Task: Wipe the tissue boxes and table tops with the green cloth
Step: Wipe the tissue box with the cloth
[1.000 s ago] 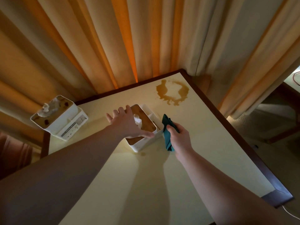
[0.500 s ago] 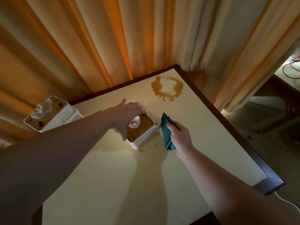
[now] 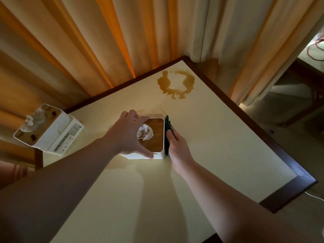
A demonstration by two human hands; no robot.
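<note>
Two tissue boxes sit on the worktop [image 3: 219,137]. The left hand [image 3: 127,135] grips the near tissue box [image 3: 154,137]; the right hand [image 3: 177,142] presses one green cloth [image 3: 167,127] against its side. The second tissue box [image 3: 49,128] stands apart, left. One brown spill [image 3: 175,84] lies behind.

Tissue box [image 3: 158,156] white smooth plastic, wood-look lid; table top [image 3: 219,137] matt cream (dark wooden edging); green cloth [image 3: 167,125] soft.

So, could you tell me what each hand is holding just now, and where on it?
The left hand grips the tissue box across its top edges. The right hand presses the green cloth flat against the box's right side.
</note>
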